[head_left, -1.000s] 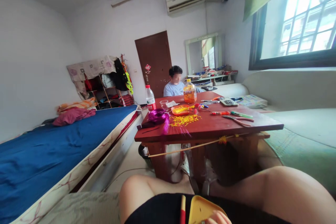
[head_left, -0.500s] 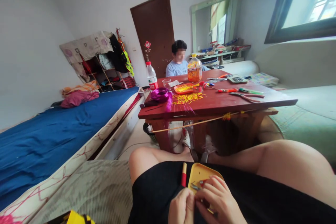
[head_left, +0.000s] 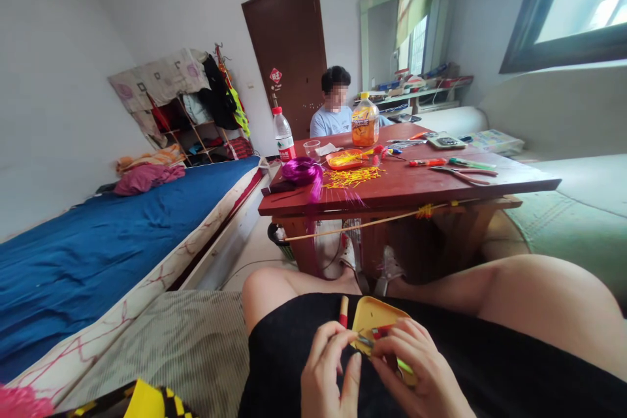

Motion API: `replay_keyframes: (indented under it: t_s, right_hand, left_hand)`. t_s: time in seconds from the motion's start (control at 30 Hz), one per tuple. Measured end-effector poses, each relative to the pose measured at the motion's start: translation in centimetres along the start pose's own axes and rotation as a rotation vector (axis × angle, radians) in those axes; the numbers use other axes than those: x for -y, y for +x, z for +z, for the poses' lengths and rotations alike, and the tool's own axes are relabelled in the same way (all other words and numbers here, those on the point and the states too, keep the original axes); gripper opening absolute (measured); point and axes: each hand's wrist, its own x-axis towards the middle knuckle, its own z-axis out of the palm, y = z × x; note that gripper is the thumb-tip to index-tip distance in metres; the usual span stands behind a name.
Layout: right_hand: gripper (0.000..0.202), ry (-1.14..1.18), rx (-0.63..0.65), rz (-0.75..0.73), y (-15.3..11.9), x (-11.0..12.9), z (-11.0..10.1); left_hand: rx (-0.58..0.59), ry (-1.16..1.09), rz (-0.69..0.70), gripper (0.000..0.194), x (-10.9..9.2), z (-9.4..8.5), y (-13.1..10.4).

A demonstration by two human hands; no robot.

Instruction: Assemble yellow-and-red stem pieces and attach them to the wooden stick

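Observation:
My right hand (head_left: 416,362) is closed around a small pliers-like tool (head_left: 365,340) with a metal tip and red and green parts; its exact kind is partly hidden. The tip points left, toward my left hand (head_left: 330,366). That hand is curled, with its fingertips at the tool's tip and its thumb lower down. Anything it pinches is too small to make out. Beneath both hands a yellow tray (head_left: 375,310) rests on my black-clothed lap, holding tiny dark bits. Just left of the tray lies a tan stick with a red band (head_left: 343,312).
Ahead stands a dark red table (head_left: 392,192) bearing purple strands (head_left: 301,173), yellow pieces (head_left: 355,177), pliers (head_left: 463,174) and two bottles. A thin stick (head_left: 362,226) spans its near edge. A person (head_left: 333,119) sits beyond it. Left is a blue-covered bed (head_left: 122,235).
My left hand has opened out from a tight pinch, its fingers rising to the tool's tip. My right hand has turned slightly, showing more of the tool's green part. The view has shifted slightly.

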Motion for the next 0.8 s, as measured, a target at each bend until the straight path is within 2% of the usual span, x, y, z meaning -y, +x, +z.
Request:
replay_keyframes:
  t_s: [0.07, 0.13, 0.27, 0.4, 0.5, 0.63, 0.8]
  right_hand:
    - [0.01, 0.005, -0.007, -0.006, 0.0, 0.1, 0.1]
    - [0.01, 0.014, -0.001, -0.004, 0.0, 0.2, 0.1]
    - [0.002, 0.038, -0.002, 0.054, -0.2, 0.1, -0.1]
    - [0.004, 0.05, -0.032, 0.096, -0.5, -0.1, -0.5]
    - [0.008, 0.038, -0.027, 0.069, -0.4, 0.2, -0.5]
    - [0.008, 0.019, -0.04, 0.011, -0.2, 0.4, -0.6]
    - [0.008, 0.011, -0.118, 0.037, -0.4, 0.2, -0.7]
  left_hand:
    - [0.083, -0.072, -0.044, 0.021, -0.1, 0.1, -0.1]
    - [0.118, -0.107, -0.058, 0.02, -0.2, 0.2, -0.1]
    - [0.082, 0.001, 0.014, 0.021, -0.4, -0.3, 0.3]
    - [0.084, 0.18, 0.175, 0.012, -0.8, -1.3, 0.8]
    - [0.095, 0.273, 0.243, 0.009, -1.0, -1.7, 0.9]
    - [0.085, 0.299, 0.267, 0.008, -1.1, -1.6, 0.8]
    - [0.034, 0.225, 0.23, 0.009, -0.9, -1.0, 0.3]
